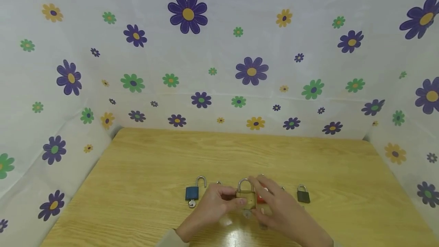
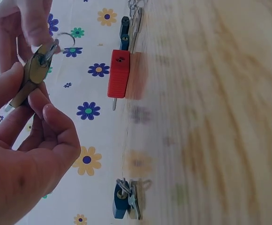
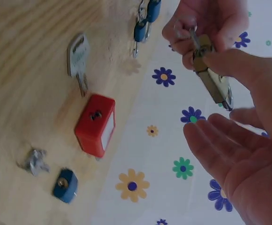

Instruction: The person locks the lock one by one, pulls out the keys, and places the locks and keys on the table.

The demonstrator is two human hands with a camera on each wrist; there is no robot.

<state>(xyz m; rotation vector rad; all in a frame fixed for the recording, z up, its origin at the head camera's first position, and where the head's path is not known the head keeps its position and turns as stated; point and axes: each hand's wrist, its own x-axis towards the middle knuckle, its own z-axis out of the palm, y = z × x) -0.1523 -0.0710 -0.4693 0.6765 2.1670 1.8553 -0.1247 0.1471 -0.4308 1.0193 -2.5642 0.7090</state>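
Note:
A brass padlock [image 1: 251,202] is held upright above the table, its silver shackle pointing away. My left hand [image 1: 213,204] pinches the body from the left, thumb in front and fingers behind. Out of the keyhole end sticks a key [image 2: 50,52] with a ring on it. On the other side, my right hand [image 1: 282,212] has its fingers spread and fairly straight beside the shackle. In the right wrist view its thumb [image 3: 234,63] touches the padlock near the keyhole end. Whether the shackle is fully seated cannot be told.
A blue padlock [image 1: 192,193] with raised shackle and a key stands at left. The red padlock [image 3: 94,124] sits behind my right hand; a dark padlock [image 1: 303,196] is farther right. A loose key [image 3: 78,56] lies on the wooden table [image 1: 154,155]. Flowered sheets [image 1: 219,45] surround it.

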